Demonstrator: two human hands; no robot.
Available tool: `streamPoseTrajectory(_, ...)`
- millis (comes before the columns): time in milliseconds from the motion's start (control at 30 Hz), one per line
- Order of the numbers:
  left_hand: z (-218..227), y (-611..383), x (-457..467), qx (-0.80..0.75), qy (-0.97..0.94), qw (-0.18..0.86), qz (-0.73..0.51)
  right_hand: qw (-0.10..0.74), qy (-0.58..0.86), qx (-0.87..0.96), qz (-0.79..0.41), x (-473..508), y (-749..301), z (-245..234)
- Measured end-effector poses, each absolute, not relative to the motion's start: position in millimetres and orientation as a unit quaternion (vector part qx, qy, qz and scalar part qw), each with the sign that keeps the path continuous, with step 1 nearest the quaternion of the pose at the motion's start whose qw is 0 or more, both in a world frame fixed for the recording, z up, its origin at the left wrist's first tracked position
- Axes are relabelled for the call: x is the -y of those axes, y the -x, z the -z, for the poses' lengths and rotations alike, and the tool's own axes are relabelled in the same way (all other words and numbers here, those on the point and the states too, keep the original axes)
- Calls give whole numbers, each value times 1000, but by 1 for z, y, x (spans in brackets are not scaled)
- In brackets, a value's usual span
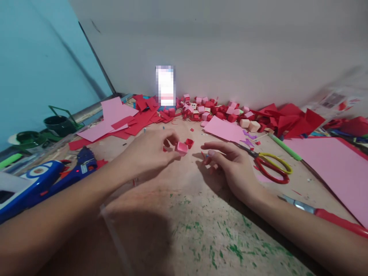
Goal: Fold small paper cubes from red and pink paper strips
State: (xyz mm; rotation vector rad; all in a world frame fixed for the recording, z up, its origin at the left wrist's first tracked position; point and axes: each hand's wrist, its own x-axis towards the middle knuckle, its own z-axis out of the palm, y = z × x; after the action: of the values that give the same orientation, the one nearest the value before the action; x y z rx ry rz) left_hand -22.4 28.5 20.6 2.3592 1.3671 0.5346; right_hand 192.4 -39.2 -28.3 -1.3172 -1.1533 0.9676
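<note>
My left hand [152,153] is closed in a pinch on a small pink paper cube [181,147] just above the tabletop. A tiny red folded paper piece [189,143] lies right behind the cube. My right hand [228,163] rests on the table to the right, fingers curled inward with the fingertips near a small red scrap [202,155]. Whether it holds anything is not clear.
Red-and-yellow scissors [271,166] lie right of my right hand. A blue glue gun [43,180] sits at left. Pink sheets [330,165] and red paper scraps [140,115] cover the back, with several small cubes [207,109]. A red-handled tool [330,217] lies by my right forearm.
</note>
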Motion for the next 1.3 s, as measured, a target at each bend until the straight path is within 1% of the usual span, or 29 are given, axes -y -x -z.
streamPoseTrajectory(100,-19,25,-30,-474,-856,171,-113,519,574,529,-347,39,-192,27)
streamPoseTrajectory(167,-17,27,-30,-446,-872,183,-84,501,582,564,-302,38,-190,27)
streamPoseTrajectory(267,-16,31,-31,-424,-881,202,-58,486,569,607,-267,34,-188,27)
streamPoseTrajectory(367,-19,34,-34,-420,-875,232,-68,458,548,664,-222,24,-186,24)
streamPoseTrajectory(500,-26,35,-35,-453,-841,274,-114,373,508,763,-140,4,-182,17)
streamPoseTrajectory(533,-27,35,-35,-458,-835,280,-126,364,506,774,-108,-1,-180,16)
streamPoseTrajectory(633,-26,37,-34,-450,-827,296,-164,351,492,793,-78,-11,-175,14)
streamPoseTrajectory(767,-21,36,-34,-416,-816,320,-242,386,490,776,-90,-6,-174,9)
streamPoseTrajectory(867,-19,31,-30,-390,-797,357,-291,429,486,746,-156,9,-178,5)
streamPoseTrajectory(1000,-18,21,-17,-360,-772,432,-296,491,495,682,-223,34,-179,7)
streamPoseTrajectory(1133,-17,13,-7,-334,-788,413,-311,527,491,635,-279,47,-176,16)
streamPoseTrajectory(1300,-14,10,-4,-378,-780,398,-302,533,462,617,-348,46,-180,28)
